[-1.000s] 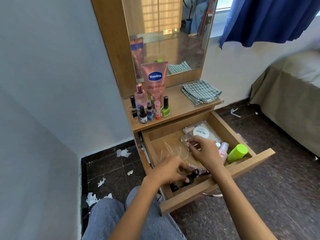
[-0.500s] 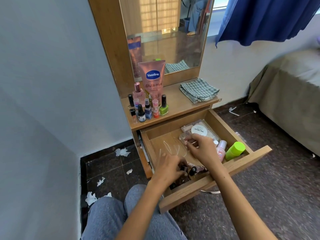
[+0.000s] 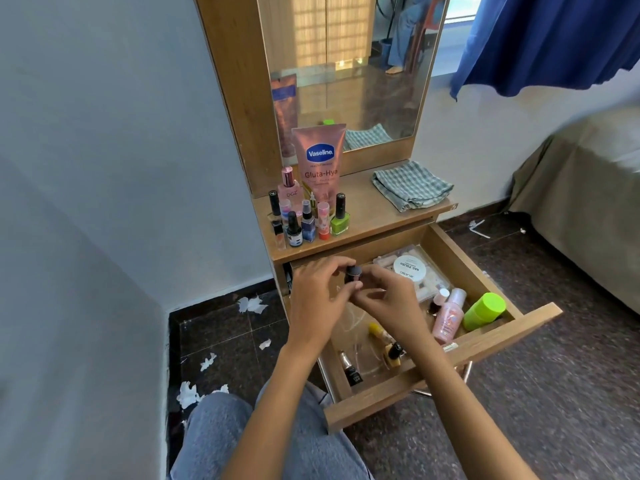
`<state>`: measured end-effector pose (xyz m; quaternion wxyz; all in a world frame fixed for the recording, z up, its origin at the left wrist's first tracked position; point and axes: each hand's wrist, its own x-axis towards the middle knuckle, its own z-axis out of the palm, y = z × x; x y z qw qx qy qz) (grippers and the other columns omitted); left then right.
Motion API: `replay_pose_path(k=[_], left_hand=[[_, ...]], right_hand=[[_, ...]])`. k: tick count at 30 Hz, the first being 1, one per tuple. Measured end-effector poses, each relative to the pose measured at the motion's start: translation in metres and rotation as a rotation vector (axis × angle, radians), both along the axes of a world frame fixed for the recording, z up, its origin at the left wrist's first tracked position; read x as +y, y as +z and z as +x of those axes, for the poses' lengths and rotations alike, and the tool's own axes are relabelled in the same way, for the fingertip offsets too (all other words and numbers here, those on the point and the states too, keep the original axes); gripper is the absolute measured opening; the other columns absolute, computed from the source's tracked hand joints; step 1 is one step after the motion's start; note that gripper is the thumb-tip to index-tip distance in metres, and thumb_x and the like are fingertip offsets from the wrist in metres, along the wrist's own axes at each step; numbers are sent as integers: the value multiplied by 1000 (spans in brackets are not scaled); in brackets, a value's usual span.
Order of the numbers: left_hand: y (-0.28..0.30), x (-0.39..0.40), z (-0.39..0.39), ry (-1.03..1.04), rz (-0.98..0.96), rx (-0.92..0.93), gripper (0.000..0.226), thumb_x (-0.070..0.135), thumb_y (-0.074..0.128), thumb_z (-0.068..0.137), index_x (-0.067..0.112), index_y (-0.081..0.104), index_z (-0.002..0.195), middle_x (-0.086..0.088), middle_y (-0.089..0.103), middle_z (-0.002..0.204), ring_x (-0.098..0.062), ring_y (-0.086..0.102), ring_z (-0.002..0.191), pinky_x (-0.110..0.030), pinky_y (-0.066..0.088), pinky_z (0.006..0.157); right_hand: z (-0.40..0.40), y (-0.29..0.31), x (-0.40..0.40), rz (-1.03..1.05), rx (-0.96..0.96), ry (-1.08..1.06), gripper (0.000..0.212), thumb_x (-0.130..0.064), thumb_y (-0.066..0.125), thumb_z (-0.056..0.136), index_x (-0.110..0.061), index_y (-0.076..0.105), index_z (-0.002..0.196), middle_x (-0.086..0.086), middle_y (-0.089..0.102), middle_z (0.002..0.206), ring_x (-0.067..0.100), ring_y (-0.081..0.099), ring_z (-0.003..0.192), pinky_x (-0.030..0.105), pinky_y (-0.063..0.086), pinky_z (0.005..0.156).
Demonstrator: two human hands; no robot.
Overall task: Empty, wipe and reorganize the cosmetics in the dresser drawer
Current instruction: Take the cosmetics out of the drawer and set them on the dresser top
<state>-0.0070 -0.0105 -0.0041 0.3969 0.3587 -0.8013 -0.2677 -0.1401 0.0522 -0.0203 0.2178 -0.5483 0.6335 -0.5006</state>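
Observation:
The wooden dresser drawer (image 3: 491,344) stands pulled out. Above its back left corner my left hand (image 3: 317,299) and my right hand (image 3: 384,299) both pinch a small dark-capped bottle (image 3: 353,273). Left in the drawer are a clear packet with a white nail polish remover pad tub (image 3: 410,266), a pink bottle (image 3: 448,315), a lime green container (image 3: 485,311), a yellow-capped bottle (image 3: 379,332) and two dark nail polish bottles (image 3: 351,370). On the dresser top stand a pink Vaseline tube (image 3: 320,157) and several small bottles (image 3: 304,220).
A folded checked cloth (image 3: 412,185) lies on the right of the dresser top below the mirror (image 3: 346,64). Torn white paper scraps (image 3: 188,393) litter the dark floor on the left. A bed (image 3: 588,202) stands at the right. My knee in jeans (image 3: 242,441) is below the drawer.
Both hands rose out of the drawer's front and came together above its back left corner, now holding a small dark-capped bottle between them.

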Motion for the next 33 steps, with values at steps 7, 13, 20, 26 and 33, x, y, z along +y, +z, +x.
replay_pose_path(k=[7,13,20,26,33], left_hand=[[-10,-13,-7,52,-137,-334,54,23,56,95,18,35,144,0,30,152,-12,20,143,-39,16,118],[-20,-21,-20,24,-237,-717,76,29,51,95,11,3,152,-6,-7,159,-17,-13,145,-36,-19,110],[-19,-21,-24,63,-221,-688,75,28,56,92,11,12,151,-5,1,159,-15,-6,146,-36,-17,110],[-20,-19,-25,84,-215,-713,75,28,53,93,12,8,151,-3,-7,159,-14,-16,142,-36,-18,110],[-20,-19,-22,77,-213,-691,74,27,54,93,11,12,151,-3,0,159,-14,-6,146,-36,-14,112]], right_hand=[[-12,23,-44,-129,-14,-338,23,-21,82,74,-17,69,93,-5,70,83,2,65,77,15,52,72],[-19,32,-80,-79,-6,-386,23,-12,81,74,-8,70,95,-4,66,84,0,59,73,2,43,66],[-19,25,-94,-49,-54,-330,31,-4,78,75,-7,69,105,-1,69,92,7,65,85,8,50,76],[-17,18,-104,-18,-94,-283,32,-1,75,78,-5,67,108,6,71,98,10,68,90,25,57,84],[-29,18,-56,-124,88,-329,26,-8,77,78,-9,68,103,-1,68,94,7,65,85,12,53,73]])
